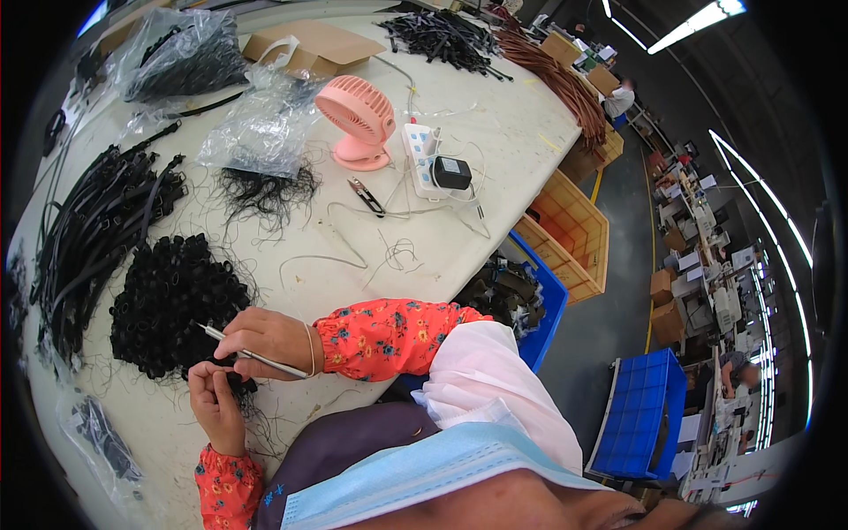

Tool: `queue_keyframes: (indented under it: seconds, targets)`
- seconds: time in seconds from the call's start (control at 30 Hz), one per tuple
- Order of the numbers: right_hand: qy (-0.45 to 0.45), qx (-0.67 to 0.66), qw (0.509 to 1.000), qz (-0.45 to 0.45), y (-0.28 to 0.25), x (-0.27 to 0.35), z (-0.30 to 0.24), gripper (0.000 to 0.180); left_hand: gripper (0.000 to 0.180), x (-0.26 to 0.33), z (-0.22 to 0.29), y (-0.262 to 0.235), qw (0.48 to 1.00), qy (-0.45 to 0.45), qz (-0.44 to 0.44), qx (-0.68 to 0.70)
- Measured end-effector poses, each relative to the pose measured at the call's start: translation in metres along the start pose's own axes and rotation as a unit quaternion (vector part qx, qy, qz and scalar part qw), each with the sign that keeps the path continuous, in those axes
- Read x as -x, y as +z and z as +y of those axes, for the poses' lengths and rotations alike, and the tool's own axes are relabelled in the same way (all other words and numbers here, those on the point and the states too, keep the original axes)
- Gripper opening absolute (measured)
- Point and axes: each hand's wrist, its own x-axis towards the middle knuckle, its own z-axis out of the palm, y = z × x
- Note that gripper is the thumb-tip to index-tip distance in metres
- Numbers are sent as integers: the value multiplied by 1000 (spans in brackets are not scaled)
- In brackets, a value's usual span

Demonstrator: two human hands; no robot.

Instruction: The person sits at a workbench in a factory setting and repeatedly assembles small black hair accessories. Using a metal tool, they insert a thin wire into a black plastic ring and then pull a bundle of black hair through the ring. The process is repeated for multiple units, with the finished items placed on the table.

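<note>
Here, lower left of the frame, the right hand (pixel 265 340) grips a thin pick (pixel 252 355) while left fingers (pixel 212 375) pinch one black loop (pixel 237 382); steady, close work suits best.

A flat brown cardboard box (pixel 316 46) is seen at the far edge of the table (pixel 495 132), with a clear plastic bag of black parts (pixel 181 57) beside it toward the far left corner. Another crumpled clear bag (pixel 261 128) is laid nearer the middle. A small clear bag (pixel 99 437) is found at the near left edge. Brown cartons (pixel 664 305) are stacked on the floor beyond.
</note>
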Motion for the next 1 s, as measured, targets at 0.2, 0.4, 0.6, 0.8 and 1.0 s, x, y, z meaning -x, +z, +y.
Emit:
queue_keyframes:
  seconds: [0.2,0.4,0.6,0.8,1.0]
  targets:
    - [-2,0,1000,3,0,2,0,25,5,0,-4,-2,1000,-7,-3,4]
    - [12,-12,1000,-6,-3,2,1,25,6,0,-5,0,1000,3,-2,-14]
    - [162,-140,975,-53,-10,-5,-6,29,4,-1,7,0,1000,-11,9,-7]
    - [293,-335,896,-20,-13,-11,-11,28,6,0,3,-7,1000,-1,2,-21]
    - [341,-420,839,-60,-16,-6,-8,29,8,4,9,-7,1000,-18,7,-14]
